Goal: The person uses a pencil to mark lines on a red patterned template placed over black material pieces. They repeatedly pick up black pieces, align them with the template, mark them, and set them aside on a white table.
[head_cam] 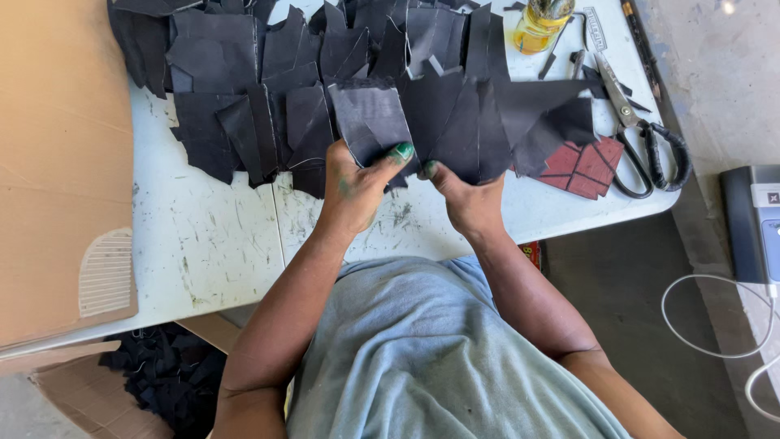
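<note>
Both forearms reach forward from the body and converge in front of the chest, elbows bent and spread apart. The left hand [353,183] is raised with its back toward the camera, thumb pressed up and across, its nail painted green. The right hand [467,195] sits just beside it, fingers [431,169] curled in a pinch, thumbnail also green.

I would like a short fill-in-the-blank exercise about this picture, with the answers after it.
1. Both hands, the left hand and the right hand, hold pieces of ____ material.
2. The scissors lie at the table's ____ end.
3. The small piece beside the scissors is ____.

Missing words: black; right; red
</note>
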